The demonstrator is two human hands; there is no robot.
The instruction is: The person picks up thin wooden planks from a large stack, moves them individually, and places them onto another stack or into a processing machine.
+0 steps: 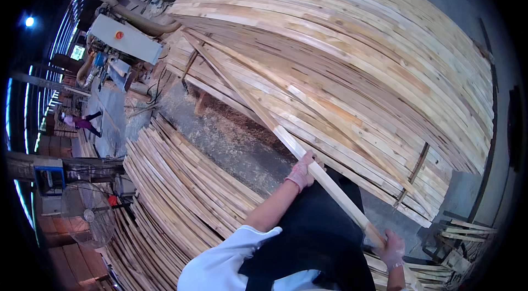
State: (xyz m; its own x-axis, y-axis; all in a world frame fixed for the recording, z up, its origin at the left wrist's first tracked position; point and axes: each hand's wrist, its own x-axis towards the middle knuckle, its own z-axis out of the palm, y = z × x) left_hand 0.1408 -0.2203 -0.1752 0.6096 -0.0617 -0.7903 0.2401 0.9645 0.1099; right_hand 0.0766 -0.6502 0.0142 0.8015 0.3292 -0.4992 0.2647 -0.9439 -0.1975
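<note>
A long, narrow wooden strip (335,189) runs slantwise across the view, from the far left down to the lower right. My gloved left hand (302,171) is closed around its middle. Further down, near its close end, my gloved right hand (391,248) grips the same strip from the right side. The strip's far end reaches over a broad stack of wooden strips (297,93) laid side by side. Another loose strip (352,145) lies at a slant on top of that stack.
A second pile of strips (181,175) stands at the left, with sawdust-strewn floor (220,142) between the piles. Further off are a grey control box (124,38) with a red-orange knob, a standing fan (91,214) and a person (81,121). Offcuts (467,233) lie at the lower right.
</note>
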